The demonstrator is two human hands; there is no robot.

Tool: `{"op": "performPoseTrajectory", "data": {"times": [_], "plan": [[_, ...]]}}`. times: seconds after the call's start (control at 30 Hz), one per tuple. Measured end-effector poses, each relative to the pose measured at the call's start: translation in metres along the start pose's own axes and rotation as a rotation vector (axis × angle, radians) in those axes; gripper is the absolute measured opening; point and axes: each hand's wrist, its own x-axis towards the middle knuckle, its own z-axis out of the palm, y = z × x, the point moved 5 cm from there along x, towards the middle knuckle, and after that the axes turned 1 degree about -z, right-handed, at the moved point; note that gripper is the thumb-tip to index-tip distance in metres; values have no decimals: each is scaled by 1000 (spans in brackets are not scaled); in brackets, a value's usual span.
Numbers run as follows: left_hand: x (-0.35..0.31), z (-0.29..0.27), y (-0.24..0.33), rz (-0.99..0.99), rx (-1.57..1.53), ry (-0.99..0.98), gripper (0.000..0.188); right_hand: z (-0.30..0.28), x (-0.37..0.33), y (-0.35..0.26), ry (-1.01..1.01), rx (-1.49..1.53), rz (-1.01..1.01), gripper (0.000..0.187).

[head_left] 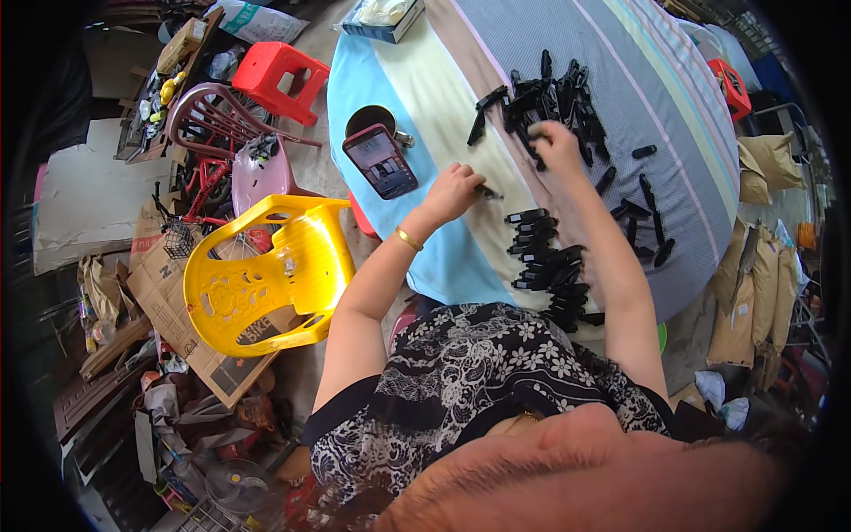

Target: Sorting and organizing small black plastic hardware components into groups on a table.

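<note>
My left hand [455, 192], with a gold bangle on its wrist, is closed above the pale stripe of the tablecloth. A small dark piece [487, 191] shows at its fingertips, its kind too small to tell. Farther right, my right hand [558, 151] is at the near edge of a heap of slim black plastic pieces [532, 96]. Its fingers are curled together, and anything between them is hidden. Between my forearms, close to my body, similar black pieces [534, 253] lie stacked in an overlapping row. Several loose ones [654, 208] are scattered right of my right forearm.
A phone [381, 161] with a lit screen leans against a round dark container [370, 117] on the table's left side. A box [383, 21] sits at the far edge. Left of the table stand a yellow chair [213, 306], a pink chair [253, 182] and a red stool [277, 75].
</note>
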Motion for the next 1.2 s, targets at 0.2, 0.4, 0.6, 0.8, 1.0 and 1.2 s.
{"op": "performPoseTrajectory", "data": {"times": [0.2, 0.4, 0.6, 0.8, 1.0, 1.2], "plan": [[23, 27, 19, 5, 82, 62, 30, 6, -80, -16, -89, -383, -457, 26], [31, 18, 26, 79, 28, 80, 30, -3, -83, -21, -189, -359, -368, 30], [14, 32, 3, -68, -272, -90, 24, 5, -76, 3, -153, -393, -156, 28], [13, 24, 13, -246, -256, 50, 21, 14, -75, -29, -71, -264, -408, 25], [-1, 24, 8, -283, -332, 169, 21, 17, -78, -30, -138, -420, -443, 21], [-1, 29, 6, -148, -255, 248, 19, 14, -75, -35, -187, -453, -520, 16]]}}
